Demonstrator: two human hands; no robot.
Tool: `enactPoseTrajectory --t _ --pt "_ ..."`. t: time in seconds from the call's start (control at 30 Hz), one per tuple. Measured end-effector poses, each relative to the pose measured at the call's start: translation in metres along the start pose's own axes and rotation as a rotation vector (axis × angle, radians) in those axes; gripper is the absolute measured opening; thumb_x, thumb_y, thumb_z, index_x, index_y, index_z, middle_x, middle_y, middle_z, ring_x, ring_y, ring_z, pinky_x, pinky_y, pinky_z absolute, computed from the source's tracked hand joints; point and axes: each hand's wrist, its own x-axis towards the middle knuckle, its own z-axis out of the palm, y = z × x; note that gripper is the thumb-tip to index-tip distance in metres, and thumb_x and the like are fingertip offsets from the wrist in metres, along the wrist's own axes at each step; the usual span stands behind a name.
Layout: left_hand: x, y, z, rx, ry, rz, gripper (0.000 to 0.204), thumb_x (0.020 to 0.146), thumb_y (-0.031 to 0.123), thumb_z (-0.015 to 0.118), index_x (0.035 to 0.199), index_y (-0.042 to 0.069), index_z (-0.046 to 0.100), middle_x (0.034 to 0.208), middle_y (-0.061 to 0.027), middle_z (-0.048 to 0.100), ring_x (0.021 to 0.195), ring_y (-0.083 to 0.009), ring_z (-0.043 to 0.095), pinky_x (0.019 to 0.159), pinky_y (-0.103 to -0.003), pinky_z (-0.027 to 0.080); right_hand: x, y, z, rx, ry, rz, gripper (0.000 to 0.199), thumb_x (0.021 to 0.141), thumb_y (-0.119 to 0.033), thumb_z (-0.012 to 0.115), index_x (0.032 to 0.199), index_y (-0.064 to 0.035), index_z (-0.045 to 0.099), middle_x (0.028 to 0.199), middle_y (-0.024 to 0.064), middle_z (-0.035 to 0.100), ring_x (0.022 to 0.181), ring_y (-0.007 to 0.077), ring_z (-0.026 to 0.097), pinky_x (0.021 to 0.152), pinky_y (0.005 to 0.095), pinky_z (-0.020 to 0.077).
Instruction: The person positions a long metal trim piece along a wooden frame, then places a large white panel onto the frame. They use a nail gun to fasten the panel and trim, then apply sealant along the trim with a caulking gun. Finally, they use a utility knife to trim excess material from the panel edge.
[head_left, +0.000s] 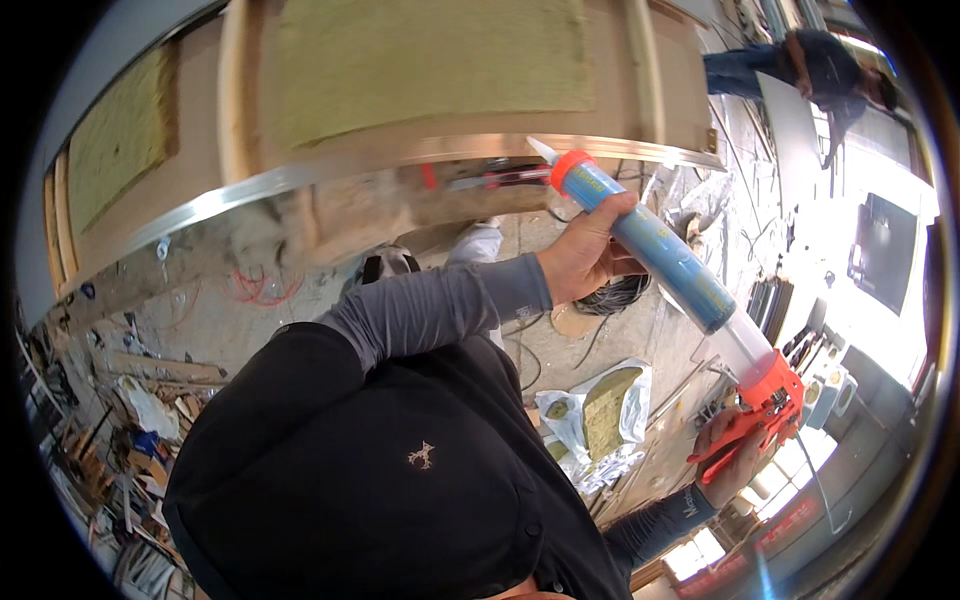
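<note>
A caulking gun [768,385] with an orange-red frame and a clear barrel slants across the right half of the head view. The blue sealant tube [672,262] in it ends in a white nozzle [541,149], which points up and left. My left hand [588,248] wraps round the tube's upper part. Around the handle and trigger, my right hand [735,460] is closed, partly hidden by the gun. The nozzle tip is at or very near the shiny edge strip [400,158] of a large framed panel; I cannot tell if they touch.
Yellowish insulation [430,65] lies between wooden battens [237,100] in the panel. Below are a black cable coil [618,296], a white bag [570,420] with insulation pieces, and red cord [262,287]. Scrap wood [150,460] litters the lower left. Another person [830,75] stands at upper right.
</note>
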Motion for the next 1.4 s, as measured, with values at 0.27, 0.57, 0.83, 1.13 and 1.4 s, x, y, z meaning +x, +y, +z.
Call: enactPoseTrajectory --t 0.27,0.57,0.83,1.13,1.4 --pt "-0.158 0.081 -0.047 -0.043 -0.063 0.168 0.05 0.101 0.045 0.06 0.13 0.005 0.054 0.118 -0.0091 0.068 0.112 -0.0262 0.069 0.106 -0.051 0.053 -0.083 -0.003 0.115 -0.036 -0.127 -0.018 0.047 0.11 -0.044 0.045 0.119 0.0017 0.049 0.075 0.0129 0.055 0.051 0.0177 0.051 0.046 0.0278 0.042" --pt "-0.324 0.173 -0.103 -0.019 -0.082 0.432 0.043 0.101 0.042 0.06 0.119 0.004 0.054 0.116 -0.0126 0.067 0.111 -0.0312 0.07 0.098 -0.053 0.058 -0.164 0.004 0.261 -0.105 -0.215 -0.004 0.051 0.11 -0.05 0.041 0.107 -0.0019 0.058 0.072 0.0072 0.055 0.051 0.0142 0.049 0.043 0.0263 0.0375" --pt "-0.476 0.26 -0.154 -0.078 -0.05 0.606 0.042 0.098 0.038 0.066 0.117 0.003 0.052 0.116 -0.0143 0.065 0.11 -0.0345 0.069 0.1 -0.057 0.057 -0.259 0.006 0.413 -0.049 -0.352 -0.035 0.044 0.112 -0.046 0.041 0.105 -0.0046 0.054 0.071 0.0034 0.053 0.049 0.0107 0.044 0.044 0.0235 0.0354" --pt "-0.646 0.366 -0.207 -0.148 -0.055 0.755 0.036 0.099 0.034 0.065 0.117 0.004 0.052 0.12 -0.0158 0.062 0.113 -0.0338 0.066 0.102 -0.058 0.056 -0.352 -0.004 0.574 -0.045 -0.611 -0.123 0.043 0.11 -0.044 0.045 0.105 -0.0026 0.054 0.074 0.0073 0.057 0.053 0.0125 0.05 0.045 0.0235 0.04" --pt "-0.822 0.468 -0.267 -0.132 -0.086 0.81 0.036 0.1 0.034 0.064 0.119 0.005 0.052 0.12 -0.0135 0.062 0.112 -0.0332 0.066 0.1 -0.059 0.056 -0.448 -0.003 0.733 -0.076 -0.651 -0.095 0.043 0.111 -0.043 0.043 0.1 -0.0026 0.053 0.072 0.0087 0.056 0.047 0.0127 0.048 0.043 0.0234 0.0392"
